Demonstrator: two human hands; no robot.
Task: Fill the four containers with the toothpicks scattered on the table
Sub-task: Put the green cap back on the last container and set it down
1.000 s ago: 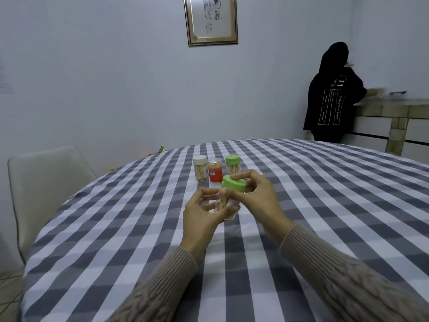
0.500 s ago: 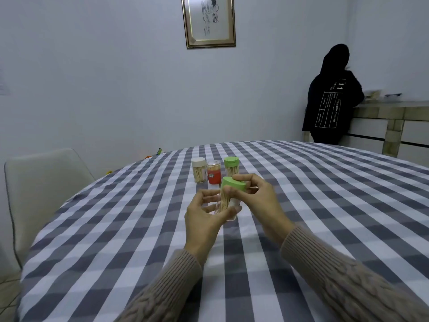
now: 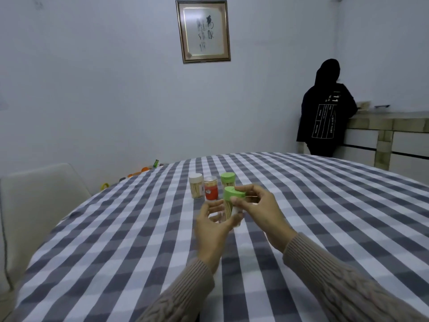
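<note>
My left hand (image 3: 212, 225) grips a clear toothpick container (image 3: 228, 209) from below, above the checked tablecloth (image 3: 116, 228). On top of it sits a green lid (image 3: 232, 194), which my right hand (image 3: 260, 209) pinches with thumb and fingers. A single toothpick (image 3: 251, 195) sticks out to the right between the right fingers. Behind stand three closed containers in a row: a white-lidded one (image 3: 196, 185), a red-labelled one (image 3: 210, 188) and a green-lidded one (image 3: 227, 180), all holding toothpicks.
A pale chair (image 3: 34, 201) stands at the table's left edge. Small coloured objects (image 3: 144, 169) lie on the floor beyond the table. A person in black (image 3: 325, 112) stands at a stone counter (image 3: 392, 126) at the back right.
Both hands stay at the container with the green lid on it. The view has tilted slightly, so everything sits a little lower in frame.
</note>
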